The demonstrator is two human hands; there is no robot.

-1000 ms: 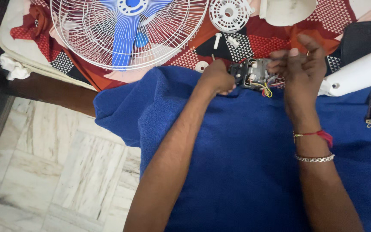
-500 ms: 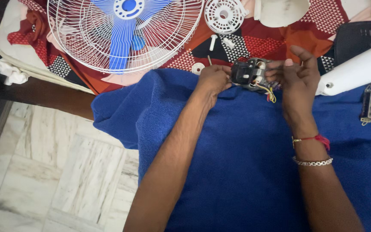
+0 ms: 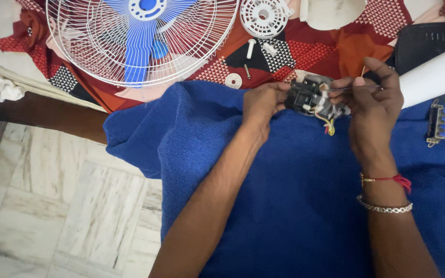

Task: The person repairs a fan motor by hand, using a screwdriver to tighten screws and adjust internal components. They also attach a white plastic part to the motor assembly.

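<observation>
Both hands have stayed on the small motor part since the earlier frame, though the right hand now has its fingers pinched on a thin wire above it, and the whole view has shifted a little. At the far left, a white cloth lies at the edge of the bed, and below it is the pale marble floor. Next comes the white fan guard with its blue blades, lying flat on the red patterned sheet. Right of it are a white washer, two small white pegs, and a round white vented cover. The blue towel spreads under both arms. The left hand has its grip clamped on the left side of the small motor part, which is held just above the towel's top edge, with yellow wires hanging from it. The right hand touches its right side, and red thread and a silver bracelet are on that wrist. Further right lie a white tube and a switch block with blue buttons.
</observation>
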